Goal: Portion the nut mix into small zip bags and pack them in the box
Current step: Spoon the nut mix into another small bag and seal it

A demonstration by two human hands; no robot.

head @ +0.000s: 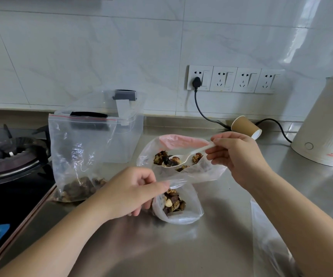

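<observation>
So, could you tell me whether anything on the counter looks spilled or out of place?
One thing: the paper cup lies tipped on its side near the wall, beside the black cable. Nothing shows spilled from it. No loose nuts show on the counter; the spoon holds its load over the bag.

The left hand [131, 191] holds the rim of a small bag [178, 206] just to its right; the right hand [235, 156] holds a spoon [181, 159] over the nut bag [181, 154], which lies between the hands. Left of the left hand stands a zip bag [77, 152], the box [125, 128] behind it, the stove [11, 154] farther left. Behind the right hand lies a cup [245, 126], a kettle [325, 124] to its right
</observation>
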